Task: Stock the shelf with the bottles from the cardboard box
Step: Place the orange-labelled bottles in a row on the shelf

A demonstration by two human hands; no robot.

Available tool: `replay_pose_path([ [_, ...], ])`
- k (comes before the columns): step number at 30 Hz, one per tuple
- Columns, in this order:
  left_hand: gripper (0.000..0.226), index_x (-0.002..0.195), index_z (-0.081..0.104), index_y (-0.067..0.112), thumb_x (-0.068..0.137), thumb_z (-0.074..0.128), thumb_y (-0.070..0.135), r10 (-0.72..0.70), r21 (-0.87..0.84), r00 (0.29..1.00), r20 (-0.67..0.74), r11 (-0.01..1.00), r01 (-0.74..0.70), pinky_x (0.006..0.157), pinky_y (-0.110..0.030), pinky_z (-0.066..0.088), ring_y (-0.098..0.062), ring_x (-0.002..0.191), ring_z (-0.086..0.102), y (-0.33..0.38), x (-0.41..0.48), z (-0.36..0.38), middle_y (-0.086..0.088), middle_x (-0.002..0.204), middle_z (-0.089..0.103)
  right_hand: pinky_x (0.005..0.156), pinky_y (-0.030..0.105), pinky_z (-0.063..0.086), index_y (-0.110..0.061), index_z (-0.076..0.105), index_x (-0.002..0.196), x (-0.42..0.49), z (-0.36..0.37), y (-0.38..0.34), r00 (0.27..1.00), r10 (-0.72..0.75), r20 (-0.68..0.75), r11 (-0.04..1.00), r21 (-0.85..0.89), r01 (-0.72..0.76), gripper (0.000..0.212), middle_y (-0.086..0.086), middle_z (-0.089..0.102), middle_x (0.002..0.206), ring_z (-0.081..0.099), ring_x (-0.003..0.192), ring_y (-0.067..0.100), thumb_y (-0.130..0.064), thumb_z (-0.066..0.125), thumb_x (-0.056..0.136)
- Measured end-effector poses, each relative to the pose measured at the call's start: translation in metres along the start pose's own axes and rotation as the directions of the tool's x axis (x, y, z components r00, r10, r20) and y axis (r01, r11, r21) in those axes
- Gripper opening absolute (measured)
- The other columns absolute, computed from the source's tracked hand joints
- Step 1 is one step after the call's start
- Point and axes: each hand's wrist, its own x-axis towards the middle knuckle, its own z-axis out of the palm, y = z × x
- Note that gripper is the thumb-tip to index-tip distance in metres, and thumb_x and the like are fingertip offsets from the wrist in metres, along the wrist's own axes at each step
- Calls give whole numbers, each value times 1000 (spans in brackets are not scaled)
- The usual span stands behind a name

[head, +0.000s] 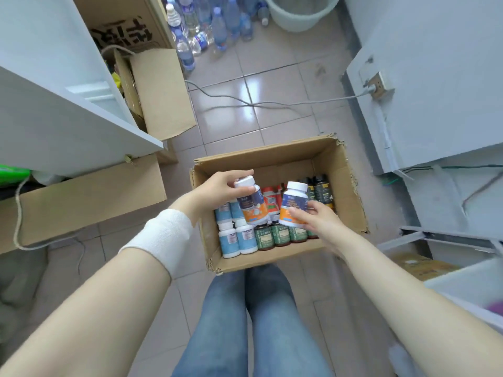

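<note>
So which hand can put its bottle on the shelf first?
Probably the left. The left hand grips a bottle above the box, on the side nearest the white shelf. The right hand, holding a second bottle, is farther from it.

We cannot read the small words on the left bottle (251, 206) or the right bottle (294, 205). They hide parts of the red bottles (273, 201). The top edge cuts off the bucket (296, 17). The purple thing (494, 306) by the right edge is a blur.
</note>
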Motion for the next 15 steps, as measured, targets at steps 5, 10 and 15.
replay_pose_path([
  [5, 25, 117, 58, 14, 94, 53, 23, 156, -116, 987, 30, 982, -152, 74, -14, 48, -10, 92, 58, 53, -75, 28, 1, 102, 62, 99, 44, 44, -12, 54, 111, -123, -19, 11, 990, -123, -65, 963, 234, 134, 31, 16, 59, 119, 59, 103, 25, -10, 66, 83],
  [10, 15, 103, 62, 14, 96, 50, 20, 332, -245, 927, 177, 927, -285, 69, -20, 54, -12, 77, 64, 100, -143, 70, -2, 87, 65, 66, 25, 58, -7, 54, 118, -229, -19, 44, 940, -240, -243, 767, 545, 337, 69, 6, 67, 94, 67, 76, 14, -33, 83, 61],
  [15, 19, 89, 55, 9, 98, 40, 19, 443, -416, 832, 334, 861, -291, 53, -16, 51, -7, 57, 64, 145, -217, 140, 3, 65, 66, 61, 22, 56, -3, 52, 118, -327, -22, 82, 868, -268, -417, 538, 683, 494, 27, 7, 68, 89, 65, 71, 11, -10, 42, 93],
])
